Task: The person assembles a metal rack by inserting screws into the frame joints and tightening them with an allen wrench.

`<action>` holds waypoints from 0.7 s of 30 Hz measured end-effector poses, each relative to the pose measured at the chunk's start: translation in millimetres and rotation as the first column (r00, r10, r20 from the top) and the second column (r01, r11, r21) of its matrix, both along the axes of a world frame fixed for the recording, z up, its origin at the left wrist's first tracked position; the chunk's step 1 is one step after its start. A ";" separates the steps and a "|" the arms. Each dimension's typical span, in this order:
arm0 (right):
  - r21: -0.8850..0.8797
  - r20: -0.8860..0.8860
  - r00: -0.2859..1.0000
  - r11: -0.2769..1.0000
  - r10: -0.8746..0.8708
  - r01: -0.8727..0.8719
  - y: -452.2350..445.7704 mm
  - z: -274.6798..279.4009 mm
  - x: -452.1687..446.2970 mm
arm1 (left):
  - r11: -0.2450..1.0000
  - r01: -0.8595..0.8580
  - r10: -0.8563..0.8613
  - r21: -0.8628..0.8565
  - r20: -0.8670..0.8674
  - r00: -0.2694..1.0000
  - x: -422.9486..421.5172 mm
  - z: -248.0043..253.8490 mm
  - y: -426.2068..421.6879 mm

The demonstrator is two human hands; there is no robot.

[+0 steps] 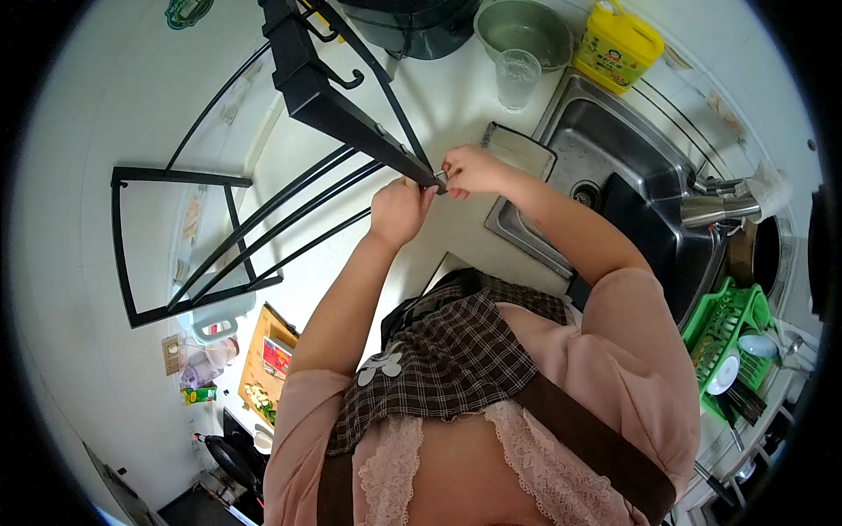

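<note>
A black metal rack (342, 114) with hooks and long bars slants over the white counter. My left hand (400, 210) is closed round the near end of its thick bar, thumb against the tip. On the other side of that same end, my right hand (471, 171) pinches a small shiny piece against the bar; its exact shape is too small to tell. The rack's rectangular end frame (123, 250) reaches out to the left.
To the right lies a steel sink (605, 114) with a faucet (719, 210). Behind stand a green basin (524, 31), a clear cup (517, 81) and a yellow jug (617, 48). A green dish rack (726, 329) is at right, a cutting board (254, 355) at lower left.
</note>
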State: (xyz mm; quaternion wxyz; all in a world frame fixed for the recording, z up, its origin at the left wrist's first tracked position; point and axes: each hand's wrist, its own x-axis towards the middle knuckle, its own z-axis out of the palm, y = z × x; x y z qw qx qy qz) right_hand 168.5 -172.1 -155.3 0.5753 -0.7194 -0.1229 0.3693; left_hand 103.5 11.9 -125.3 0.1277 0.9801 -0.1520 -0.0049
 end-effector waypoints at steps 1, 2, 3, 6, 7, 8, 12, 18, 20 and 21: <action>-0.003 -0.001 1.000 1.000 0.002 -0.002 -1.8 -4.9 -0.3 | 1.000 -0.002 0.002 -0.003 -0.001 1.000 -0.6 0.4 -0.2; 0.118 -0.290 0.950 0.981 -0.115 0.155 -3.2 -12.3 0.1 | 1.000 0.001 -0.001 -0.005 0.001 1.000 -0.4 0.8 -0.5; 0.185 -0.564 0.806 0.924 -0.180 0.336 -3.1 -19.7 0.3 | 1.000 0.006 -0.006 -0.008 0.004 1.000 0.3 1.1 -0.9; 0.231 -0.704 0.680 0.837 -0.208 0.495 2.6 -41.9 -5.1 | 1.000 0.013 -0.013 -0.003 -0.051 0.999 0.6 2.6 -0.5; 0.230 -0.704 0.679 0.837 -0.209 0.496 2.1 -41.1 -4.6 | 1.000 0.013 -0.014 -0.003 -0.052 0.999 0.8 2.5 -0.4; 0.231 -0.751 0.636 0.832 -0.177 0.505 1.3 -40.1 -3.5 | 1.000 0.014 -0.014 -0.002 -0.051 0.999 0.5 2.3 0.0; 0.197 -0.804 0.572 0.836 -0.162 0.513 0.7 -24.5 -0.7 | 1.000 0.009 -0.007 0.028 -0.052 0.999 1.0 -1.9 1.1; 0.310 -0.712 0.686 0.810 -0.149 0.498 7.4 -39.5 13.4 | 1.000 -0.002 0.002 -0.010 -0.001 1.000 -0.2 0.5 -1.1; 0.344 -0.644 0.745 0.805 -0.172 0.483 9.6 -27.8 14.5 | 1.000 0.002 -0.002 -0.016 -0.003 1.000 0.3 -0.2 -0.2; 0.376 -0.571 0.797 0.801 -0.196 0.466 11.2 -21.5 15.0 | 1.000 0.005 -0.005 -0.025 -0.007 1.000 0.1 -0.2 0.3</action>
